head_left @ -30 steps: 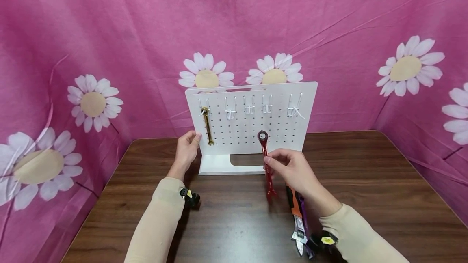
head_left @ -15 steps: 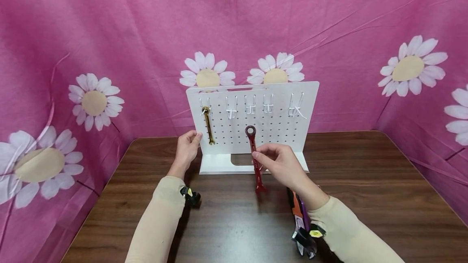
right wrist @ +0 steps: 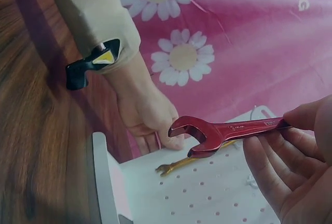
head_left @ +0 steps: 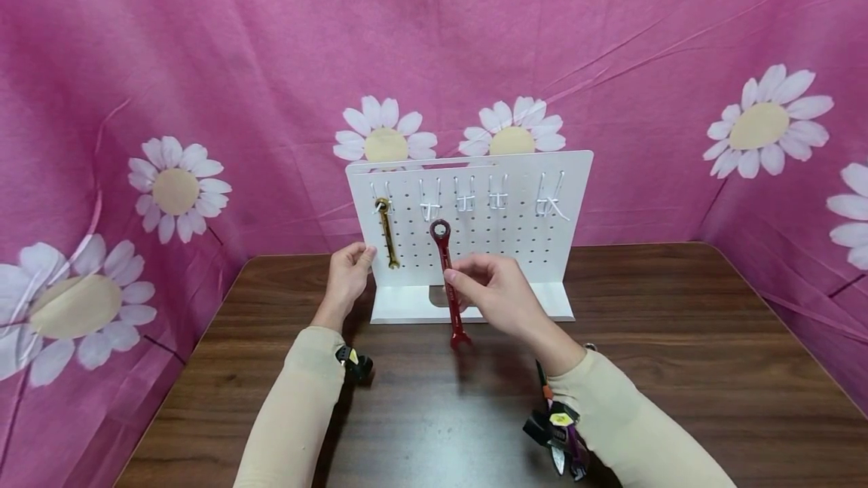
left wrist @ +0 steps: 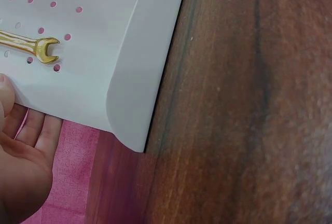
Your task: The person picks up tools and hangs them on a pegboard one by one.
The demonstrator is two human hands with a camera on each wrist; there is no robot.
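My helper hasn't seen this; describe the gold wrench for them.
Find the white pegboard standing on the wooden table. Facing it, look left: the gold wrench hangs there, ring end up. Its colour sets it apart from the red wrench in the right hand.

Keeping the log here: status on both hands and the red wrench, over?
Left hand gripping left edge of pegboard. Right hand pinching red wrench, ring end up. Gold wrench hanging at pegboard's left; nothing seen blocking red wrench.
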